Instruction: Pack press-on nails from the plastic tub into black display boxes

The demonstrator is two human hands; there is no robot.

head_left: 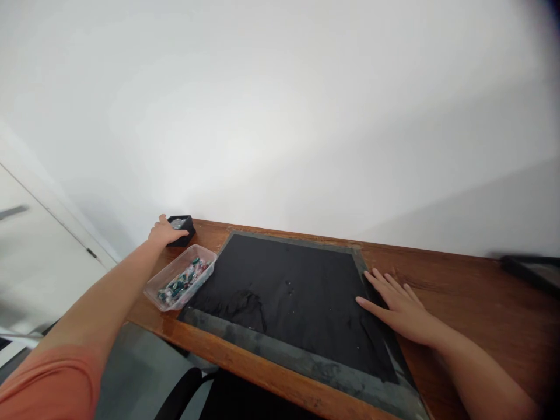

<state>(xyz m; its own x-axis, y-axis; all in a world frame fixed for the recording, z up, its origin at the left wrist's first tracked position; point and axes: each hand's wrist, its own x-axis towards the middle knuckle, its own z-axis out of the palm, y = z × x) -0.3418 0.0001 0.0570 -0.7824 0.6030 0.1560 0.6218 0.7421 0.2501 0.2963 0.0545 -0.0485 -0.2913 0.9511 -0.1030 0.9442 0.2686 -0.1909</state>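
Bench side, against a pale wall [271, 122]: my left hand [163, 232], seen from my remote post, is part-curled about the black box [191, 228] at the back left of the bench [455, 297], fingers over its near-left corner and thumb along the front. The hold looks light, and I cannot tell how firmly the fingers press. Clear or silvery pieces show in the box's mouth, too small to name. My right hand [398, 306] lies spread wide and palm down at the right edge of the black mat [297, 291], with nothing in its grasp.

Good handling here, in my judgement, calls for thumb and fingers on opposite walls, clear of the open top, with the box kept level so its contents stay in.

Just in front of the box sits a clear plastic tub [199, 284] of small wrapped pieces [186, 280], touching or overlapping the mat's left edge. It is the chief obstacle, standing between the box and the bench's front edge, close to my left forearm. A dark tray-like object [531, 271] lies far right; a black chair [181, 396] stands below the bench.
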